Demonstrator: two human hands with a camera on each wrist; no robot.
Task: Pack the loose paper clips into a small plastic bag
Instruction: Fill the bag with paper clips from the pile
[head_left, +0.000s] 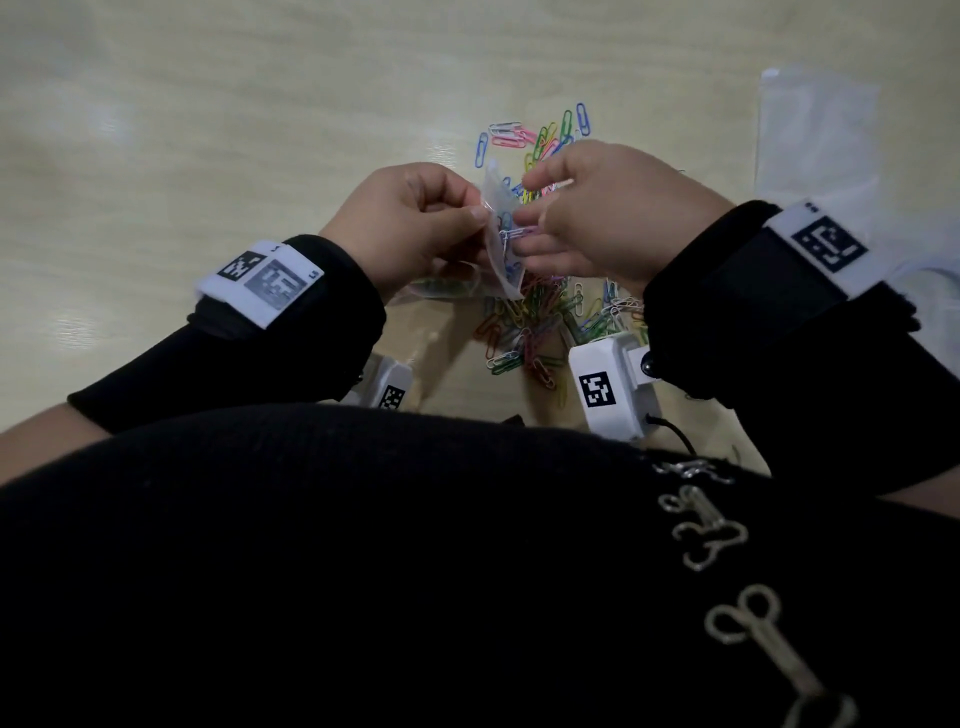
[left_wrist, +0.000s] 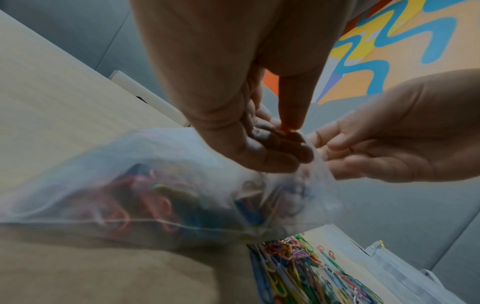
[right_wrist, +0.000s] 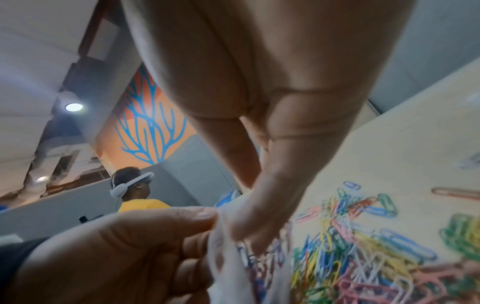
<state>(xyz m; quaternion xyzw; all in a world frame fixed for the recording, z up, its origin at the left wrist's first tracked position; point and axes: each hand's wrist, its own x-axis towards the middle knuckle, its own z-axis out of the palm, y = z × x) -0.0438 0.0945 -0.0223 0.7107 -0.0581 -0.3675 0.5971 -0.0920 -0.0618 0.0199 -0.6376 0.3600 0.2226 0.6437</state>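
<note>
Left hand (head_left: 410, 221) pinched the bag (left_wrist: 161, 185) mouth, the bag lifted and part-filled. Right hand (head_left: 597, 213) fingers pinched clips at the opening. Risk, as judged: the limp mouth could fold shut and clips spill. The loose clip pile (head_left: 540, 322) lay beneath; spare bags (head_left: 815, 130) sat well right on the table (head_left: 208, 104).

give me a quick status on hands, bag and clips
Left hand pinches bag mouth. Right hand feeds clips at the mouth. Bag part filled; loose clips remain on table. Nothing in the way.
</note>
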